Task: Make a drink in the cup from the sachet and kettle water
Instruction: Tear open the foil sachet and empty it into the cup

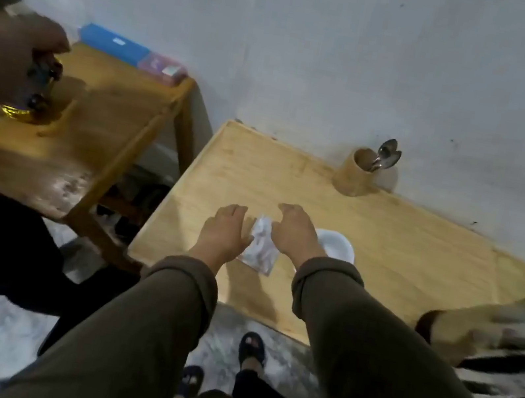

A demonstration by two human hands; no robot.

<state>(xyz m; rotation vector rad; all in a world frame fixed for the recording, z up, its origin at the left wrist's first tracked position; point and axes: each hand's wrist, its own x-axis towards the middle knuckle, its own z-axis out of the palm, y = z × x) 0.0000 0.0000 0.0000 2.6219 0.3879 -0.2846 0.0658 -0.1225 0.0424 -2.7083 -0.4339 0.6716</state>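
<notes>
Sachet is seen flat on the worktop, between the left hand and right hand, just beside the white cup. Fingers of both hands are spread and empty. One corner should be pinched firmly and torn away from the cup.

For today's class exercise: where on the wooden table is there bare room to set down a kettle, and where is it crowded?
Free: the back-left stretch of the table, bordered by the wall and wooden spoon holder; also the right side past the white cup. Crowded: front centre, where left hand, right hand and sachet cluster.
</notes>
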